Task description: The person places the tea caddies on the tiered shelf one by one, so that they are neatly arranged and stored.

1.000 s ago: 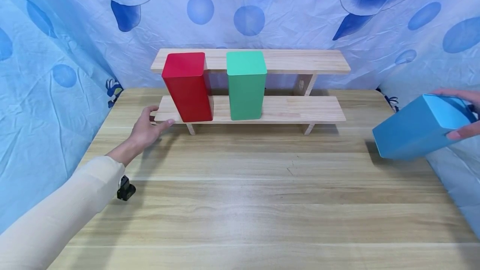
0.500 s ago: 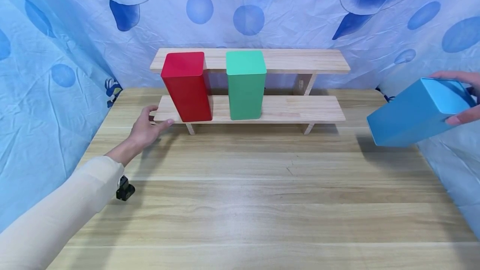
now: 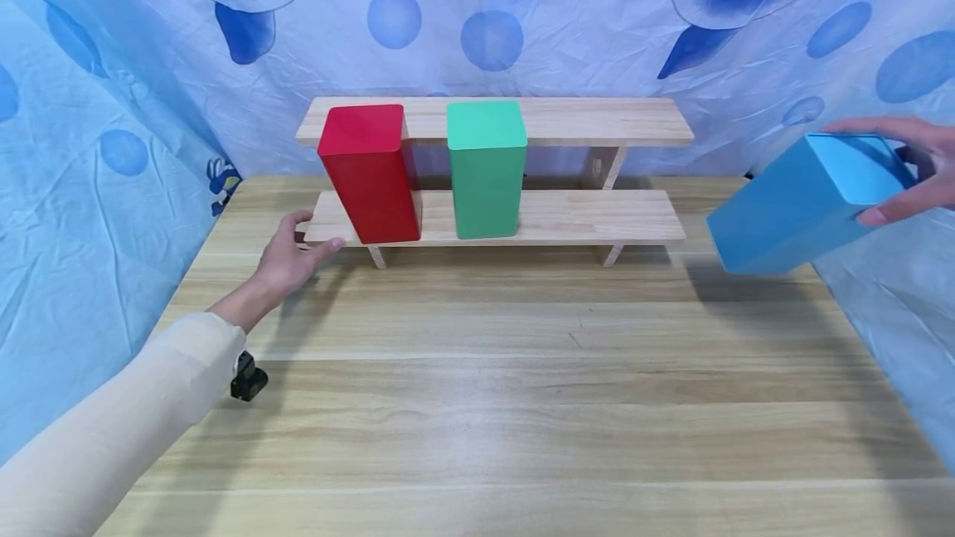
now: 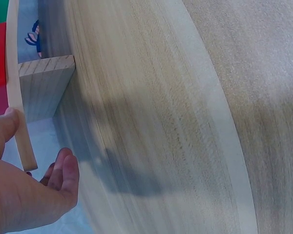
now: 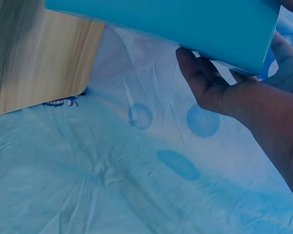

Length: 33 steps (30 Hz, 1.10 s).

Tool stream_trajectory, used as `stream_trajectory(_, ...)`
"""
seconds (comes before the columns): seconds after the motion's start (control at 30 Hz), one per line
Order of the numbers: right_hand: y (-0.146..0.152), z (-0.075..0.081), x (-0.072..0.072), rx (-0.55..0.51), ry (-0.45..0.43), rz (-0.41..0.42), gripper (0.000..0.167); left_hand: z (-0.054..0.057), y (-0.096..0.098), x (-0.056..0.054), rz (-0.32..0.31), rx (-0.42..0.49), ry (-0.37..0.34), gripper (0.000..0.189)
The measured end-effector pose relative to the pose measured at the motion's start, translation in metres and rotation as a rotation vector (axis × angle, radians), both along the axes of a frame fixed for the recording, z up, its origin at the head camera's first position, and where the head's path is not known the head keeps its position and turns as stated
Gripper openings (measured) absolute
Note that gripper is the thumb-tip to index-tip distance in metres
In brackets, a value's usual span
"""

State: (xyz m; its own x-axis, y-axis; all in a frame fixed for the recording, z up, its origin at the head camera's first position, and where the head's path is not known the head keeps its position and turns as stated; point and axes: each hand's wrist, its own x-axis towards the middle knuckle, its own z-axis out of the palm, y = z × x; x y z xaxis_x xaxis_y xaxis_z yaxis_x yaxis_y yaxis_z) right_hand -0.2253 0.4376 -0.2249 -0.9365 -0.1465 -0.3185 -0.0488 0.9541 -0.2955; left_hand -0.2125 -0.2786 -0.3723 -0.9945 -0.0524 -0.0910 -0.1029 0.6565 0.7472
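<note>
At the left end of the lower board of a two-tier wooden shelf (image 3: 597,218), my left hand (image 3: 287,259) holds on, thumb at the front edge and fingers round the end. In the left wrist view the thumb touches the board (image 4: 23,136). My right hand (image 3: 913,168) grips one end of a blue rectangular box (image 3: 802,210), thumb in front and fingers behind. That box hangs tilted in the air over the table's right side. Standing upright on the lower board are a red box (image 3: 373,181) and, to its right, a green box (image 3: 487,176).
Under the shelf lies a wood-grain table (image 3: 477,371). Blue patterned cloth (image 3: 559,40) hangs behind it and along both sides. A small black device (image 3: 249,377) sits at the left wrist.
My right hand has lifted the blue box and carried it leftward and back, towards the shelf. The left hand stays at the shelf's end.
</note>
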Motion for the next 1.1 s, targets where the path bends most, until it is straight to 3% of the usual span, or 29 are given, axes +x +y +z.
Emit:
stream_trajectory(0.23, -0.031, 0.008, 0.004, -0.137, 0.081, 0.073, 0.114, 0.000, 0.000, 0.000, 0.000, -0.001, 0.006, 0.087)
stream_trajectory(0.5, -0.057, 0.018, 0.003, -0.112, 0.090, 0.070, 0.112, -0.001, 0.000, -0.001, 0.003, -0.005, 0.004, 0.087)
stream_trajectory(0.63, -0.072, 0.022, -0.001, -0.124, 0.085, 0.072, 0.110, 0.000, 0.000, 0.000, 0.006, -0.003, -0.006, 0.087)
stream_trajectory(0.87, -0.095, 0.024, -0.013, -0.217, 0.152, 0.118, 0.106, 0.000, 0.000, -0.001, 0.003, 0.008, -0.015, 0.089)
stream_trajectory(1.1, -0.123, 0.025, -0.023, -0.275, 0.108, 0.175, 0.103, -0.001, 0.000, -0.002, 0.005, 0.003, -0.013, 0.089)
